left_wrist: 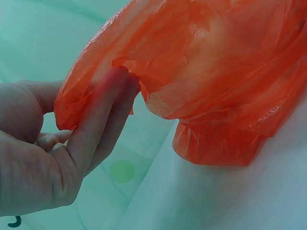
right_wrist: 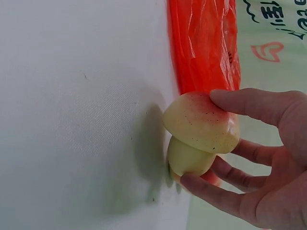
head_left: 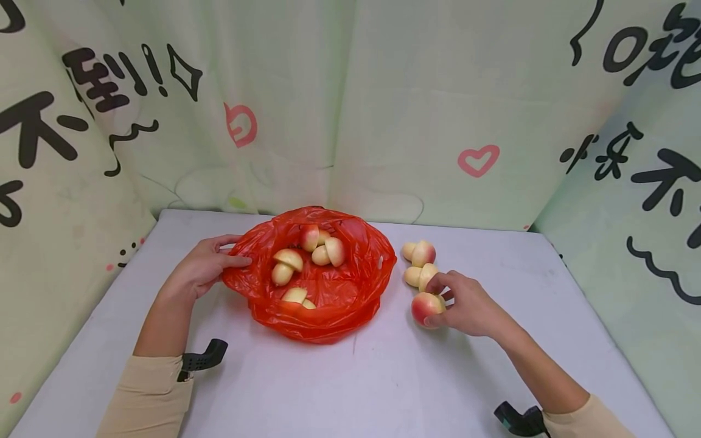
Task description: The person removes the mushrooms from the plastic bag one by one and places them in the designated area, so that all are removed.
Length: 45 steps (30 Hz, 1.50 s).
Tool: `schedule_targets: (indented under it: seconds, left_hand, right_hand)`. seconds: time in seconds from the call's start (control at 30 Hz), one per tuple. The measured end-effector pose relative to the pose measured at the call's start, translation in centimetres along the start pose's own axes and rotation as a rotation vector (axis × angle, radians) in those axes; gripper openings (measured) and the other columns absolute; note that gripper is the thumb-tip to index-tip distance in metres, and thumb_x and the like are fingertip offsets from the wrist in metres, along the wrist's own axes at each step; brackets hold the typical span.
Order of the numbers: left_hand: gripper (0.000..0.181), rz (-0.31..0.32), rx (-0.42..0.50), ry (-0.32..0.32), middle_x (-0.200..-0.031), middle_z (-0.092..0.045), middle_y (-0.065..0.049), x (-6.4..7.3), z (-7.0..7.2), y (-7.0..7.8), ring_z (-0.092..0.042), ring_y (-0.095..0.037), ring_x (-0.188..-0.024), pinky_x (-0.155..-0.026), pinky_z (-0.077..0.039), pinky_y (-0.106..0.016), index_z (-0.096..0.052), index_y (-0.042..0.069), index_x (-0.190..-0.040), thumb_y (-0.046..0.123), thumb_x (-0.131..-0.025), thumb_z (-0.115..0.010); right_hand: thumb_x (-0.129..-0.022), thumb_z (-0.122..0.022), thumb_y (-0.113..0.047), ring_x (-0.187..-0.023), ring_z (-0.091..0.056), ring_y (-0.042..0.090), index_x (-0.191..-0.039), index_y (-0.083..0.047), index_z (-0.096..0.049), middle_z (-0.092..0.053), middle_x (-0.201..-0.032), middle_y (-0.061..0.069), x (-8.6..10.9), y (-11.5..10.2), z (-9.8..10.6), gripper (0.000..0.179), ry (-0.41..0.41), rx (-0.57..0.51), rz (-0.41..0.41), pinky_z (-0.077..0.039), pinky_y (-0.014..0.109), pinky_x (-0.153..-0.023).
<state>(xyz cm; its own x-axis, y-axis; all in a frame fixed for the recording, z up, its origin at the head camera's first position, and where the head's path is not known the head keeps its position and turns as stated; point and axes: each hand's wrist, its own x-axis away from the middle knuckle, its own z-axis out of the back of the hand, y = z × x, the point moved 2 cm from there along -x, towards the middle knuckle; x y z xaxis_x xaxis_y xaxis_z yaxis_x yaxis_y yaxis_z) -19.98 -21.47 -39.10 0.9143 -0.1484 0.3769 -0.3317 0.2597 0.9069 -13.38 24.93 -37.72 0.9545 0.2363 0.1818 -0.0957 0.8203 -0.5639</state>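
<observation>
A red plastic bag (head_left: pixel 328 292) stands with its mouth wide on the table, several toy mushrooms (head_left: pixel 288 260) lying inside. My left hand (head_left: pixel 205 264) pinches the bag's left rim; in the left wrist view the thumb is on one side of the thin film and the fingers (left_wrist: pixel 103 110) on the other. To the right of the bag, my right hand (head_left: pixel 465 304) grips a mushroom (right_wrist: pixel 201 122) with a reddish cap and cream stem, thumb on the cap and fingertips by the stem. Just behind it lie two more mushrooms (head_left: pixel 423 252), the nearer one partly hidden by the fingers.
A white-covered table (head_left: pixel 350 389) carries everything. Pale green curtains (head_left: pixel 405 121) with black lettering and pink hearts rise along its back and both sides. Black straps with camera mounts (head_left: pixel 205 358) sit on both forearms, by the beige sleeves.
</observation>
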Motion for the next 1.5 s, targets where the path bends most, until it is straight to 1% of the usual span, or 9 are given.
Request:
schedule_targets:
  seconds: [0.2,0.27,0.43,0.7,1.07,1.27,1.5]
  left_hand:
    - [0.079,0.002,0.002,0.002,-0.154,-0.046,-0.024,-0.03,-0.01,-0.06,-0.070,-0.014,-0.096,-0.086,-0.063,-0.029,-0.026,0.008,-0.165,0.021,-0.100,-0.069]
    - [0.079,0.006,-0.001,0.007,-0.154,-0.047,-0.024,-0.01,-0.08,-0.04,-0.070,-0.015,-0.096,-0.086,-0.063,-0.029,-0.026,0.008,-0.165,0.021,-0.100,-0.070]
    - [0.078,-0.007,-0.007,0.004,-0.151,-0.049,-0.025,0.01,-0.13,0.04,-0.071,-0.014,-0.094,-0.085,-0.063,-0.028,-0.028,0.007,-0.164,0.020,-0.100,-0.070]
    - [0.078,-0.019,-0.008,0.000,-0.149,-0.050,-0.025,0.00,-0.19,0.18,-0.071,-0.013,-0.092,-0.085,-0.063,-0.027,-0.028,0.006,-0.164,0.019,-0.100,-0.070]
    - [0.077,-0.005,-0.015,0.013,-0.147,-0.053,-0.025,0.00,-0.28,0.17,-0.071,-0.014,-0.091,-0.084,-0.063,-0.027,-0.030,0.007,-0.163,0.020,-0.099,-0.071]
    - [0.077,0.002,-0.017,0.016,-0.148,-0.053,-0.026,0.09,-0.27,0.17,-0.071,-0.014,-0.092,-0.085,-0.063,-0.027,-0.030,0.007,-0.163,0.019,-0.099,-0.071]
    - [0.078,0.000,-0.013,0.014,-0.148,-0.053,-0.025,0.06,-0.16,0.06,-0.071,-0.014,-0.092,-0.085,-0.063,-0.028,-0.030,0.007,-0.163,0.020,-0.099,-0.071]
  right_hand:
    - [-0.074,-0.093,-0.027,-0.108,-0.062,0.029,-0.111,-0.011,-0.066,-0.064,-0.109,0.007,-0.06,0.00,-0.31,0.048,-0.005,-0.005,-0.039,-0.062,0.035,-0.074]
    - [-0.074,-0.093,-0.026,-0.108,-0.062,0.029,-0.111,-0.010,-0.066,-0.064,-0.108,0.007,-0.09,0.04,-0.39,0.048,0.000,0.001,-0.042,-0.061,0.035,-0.074]
    - [-0.073,-0.094,-0.026,-0.106,-0.062,0.028,-0.111,-0.010,-0.065,-0.064,-0.108,0.007,-0.16,0.19,-0.54,0.051,0.010,0.001,-0.047,-0.061,0.034,-0.073]
    - [-0.073,-0.094,-0.032,-0.102,-0.061,0.025,-0.109,-0.011,-0.065,-0.065,-0.104,0.006,-0.20,0.43,-0.53,0.051,0.018,0.008,-0.067,-0.057,0.031,-0.070]
    - [-0.080,-0.090,-0.031,-0.100,-0.063,0.024,-0.113,-0.009,-0.065,-0.068,-0.105,0.005,0.02,0.45,-0.44,0.047,0.041,0.024,-0.040,-0.055,0.030,-0.072]
    - [-0.078,-0.091,-0.032,-0.102,-0.064,0.026,-0.115,-0.008,-0.064,-0.068,-0.110,0.007,0.00,0.50,-0.47,0.052,0.037,0.008,-0.060,-0.060,0.034,-0.075]
    - [-0.079,-0.091,-0.033,-0.102,-0.065,0.026,-0.113,-0.008,-0.064,-0.066,-0.111,0.007,0.08,0.57,-0.37,0.051,0.054,0.010,-0.035,-0.061,0.036,-0.080]
